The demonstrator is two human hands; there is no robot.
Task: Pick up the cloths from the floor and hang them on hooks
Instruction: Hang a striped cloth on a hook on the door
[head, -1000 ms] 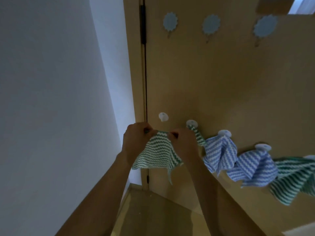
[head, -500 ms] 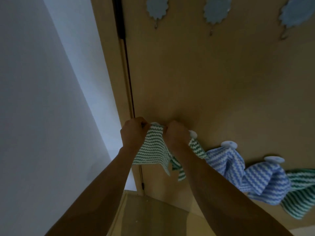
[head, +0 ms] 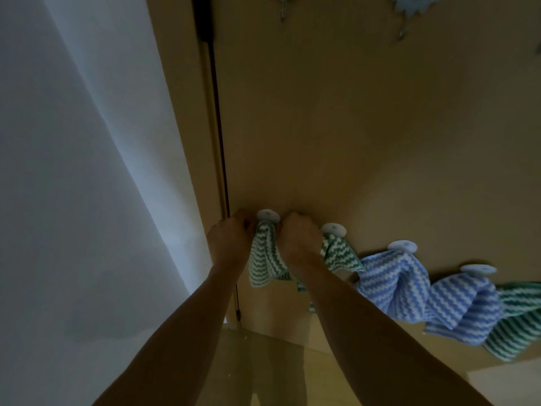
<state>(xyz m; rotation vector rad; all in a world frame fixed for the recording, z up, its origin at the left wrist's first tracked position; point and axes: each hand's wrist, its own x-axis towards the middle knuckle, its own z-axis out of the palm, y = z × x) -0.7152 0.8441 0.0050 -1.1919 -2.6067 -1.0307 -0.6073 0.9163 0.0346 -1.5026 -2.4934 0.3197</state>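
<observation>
A pale wall [head: 73, 171] fills the left of the frame, meeting a tan door [head: 351, 127] whose dark hinge gap runs down just left of centre. At lower centre the left hand [head: 229, 241] and right hand [head: 298, 237] sit close together, each with fingers curled on the top edge of a green cloth [head: 265, 259], bunching it right under the leftmost hook [head: 268, 215]. The cloth hangs with its long axis vertical, loose end pointing down (whether it has caught on the hook cannot be told). To the right, along a row descending toward the lower right, hang a second green cloth [head: 336, 253], two blue cloths [head: 392, 276] and a further green one at the frame edge, each below a white hook. The right forearm crosses in front of the second cloth. Floor [head: 263, 370] shows between the arms.
</observation>
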